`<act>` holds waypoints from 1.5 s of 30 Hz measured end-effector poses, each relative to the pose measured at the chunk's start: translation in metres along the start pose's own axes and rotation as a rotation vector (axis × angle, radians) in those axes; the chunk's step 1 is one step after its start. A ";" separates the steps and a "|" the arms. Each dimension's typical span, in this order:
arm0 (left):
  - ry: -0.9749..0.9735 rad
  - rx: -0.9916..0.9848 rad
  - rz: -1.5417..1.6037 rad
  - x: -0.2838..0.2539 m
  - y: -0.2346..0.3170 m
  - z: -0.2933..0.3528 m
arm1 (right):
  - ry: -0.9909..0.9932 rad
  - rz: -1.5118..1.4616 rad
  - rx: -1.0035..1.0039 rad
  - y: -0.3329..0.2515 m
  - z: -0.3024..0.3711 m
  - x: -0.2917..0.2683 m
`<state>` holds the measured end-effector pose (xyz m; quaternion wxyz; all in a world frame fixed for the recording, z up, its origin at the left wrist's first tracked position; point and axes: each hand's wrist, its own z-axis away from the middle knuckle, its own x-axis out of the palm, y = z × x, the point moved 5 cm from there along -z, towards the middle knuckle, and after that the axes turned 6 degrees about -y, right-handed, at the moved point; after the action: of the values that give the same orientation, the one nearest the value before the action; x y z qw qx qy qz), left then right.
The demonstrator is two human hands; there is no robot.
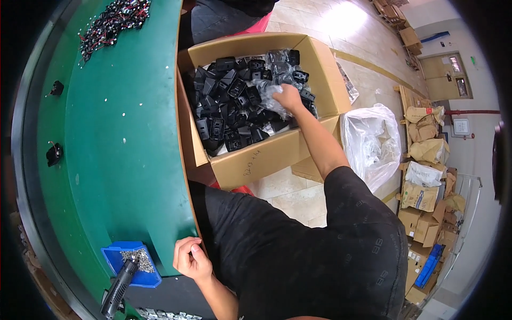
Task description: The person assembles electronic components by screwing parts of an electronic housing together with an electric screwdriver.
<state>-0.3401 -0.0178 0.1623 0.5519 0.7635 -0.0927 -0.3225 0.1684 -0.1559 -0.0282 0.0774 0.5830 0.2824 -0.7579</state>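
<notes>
My right hand (288, 99) reaches into a large cardboard box (256, 166), its fingers closed on a crumpled clear plastic bag (271, 95). Around the bag lie many black plastic housings (234, 88), some still in clear wrapping. At the edge of the green table (133, 176), my left hand (193, 259) rests with its fingers curled into a loose fist; no object shows in it. A blue tray (117, 257) of small metal screws stands to its left. Across the tray leans a black electric screwdriver (120, 288), its tip among the screws.
A heap of small wired parts (114, 26) lies at the table's far end. Two black pieces (54, 153) sit along its left side. Right of the box stands a clear plastic sack (373, 144). Shelves with cartons and paper sacks (426, 152) line the wall. Another person (218, 21) sits beyond the box.
</notes>
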 end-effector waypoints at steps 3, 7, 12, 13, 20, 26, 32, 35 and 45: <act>0.024 -0.038 -0.029 -0.002 -0.003 0.002 | -0.160 -0.307 -0.212 -0.063 0.025 -0.006; 0.043 -0.034 -0.031 -0.002 -0.002 0.001 | -0.368 -0.669 -0.283 -0.066 0.036 -0.024; 0.024 -0.066 -0.086 -0.001 0.000 -0.002 | -0.326 0.140 -0.103 -0.002 0.011 -0.027; 0.024 -0.064 -0.086 0.000 0.000 -0.003 | -0.324 0.139 -0.104 0.006 0.007 -0.028; 0.021 -0.055 -0.112 0.002 -0.002 -0.003 | -0.172 0.025 0.193 0.068 -0.052 -0.019; 0.046 -0.077 -0.139 0.001 -0.003 -0.001 | -0.205 0.165 0.256 0.049 -0.048 -0.005; 0.049 -0.102 -0.158 0.002 -0.002 0.000 | -0.185 -0.042 -0.104 0.029 -0.011 -0.021; 0.045 -0.099 -0.161 0.003 -0.003 -0.001 | -0.170 -0.342 -0.094 0.009 0.002 -0.043; 0.044 -0.145 -0.200 0.005 -0.002 -0.004 | -0.009 -0.274 0.097 0.094 -0.095 -0.017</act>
<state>-0.3347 -0.0163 0.1590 0.5725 0.7339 0.0196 -0.3651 0.2958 -0.1882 -0.0600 -0.0535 0.5386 0.3221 -0.7767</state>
